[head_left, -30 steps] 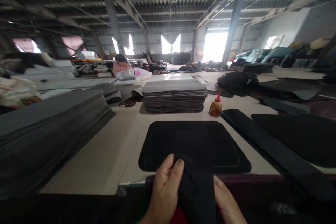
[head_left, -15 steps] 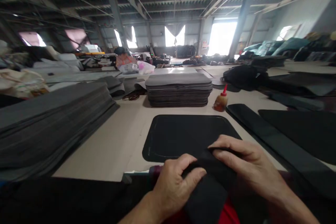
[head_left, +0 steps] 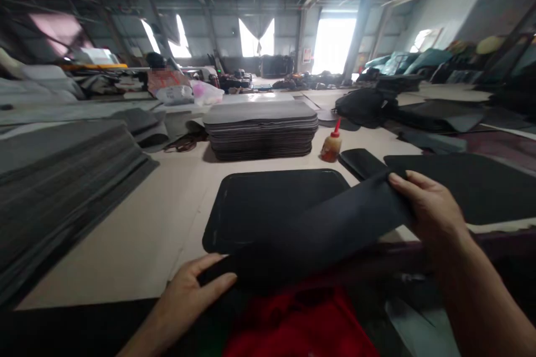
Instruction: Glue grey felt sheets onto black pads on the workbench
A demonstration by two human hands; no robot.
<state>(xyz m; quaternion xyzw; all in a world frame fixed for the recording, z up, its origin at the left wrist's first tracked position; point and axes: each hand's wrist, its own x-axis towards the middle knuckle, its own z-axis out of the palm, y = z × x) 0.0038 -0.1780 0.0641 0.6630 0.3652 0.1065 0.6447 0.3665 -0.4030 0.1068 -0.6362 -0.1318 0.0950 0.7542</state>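
In the head view, the step in hand looks like opening out and straightening the wide, flexible black strip, which hangs slantwise over the table's near side, hiding the near right part of the flat black round-cornered panel. The left hand pinches its near left end between thumb and fingers, the right hand its raised far right end, and laying it flat would call for even tension and lowering the right end. Half a second earlier, both hands were close together with the strip folded between them; now they are well apart.
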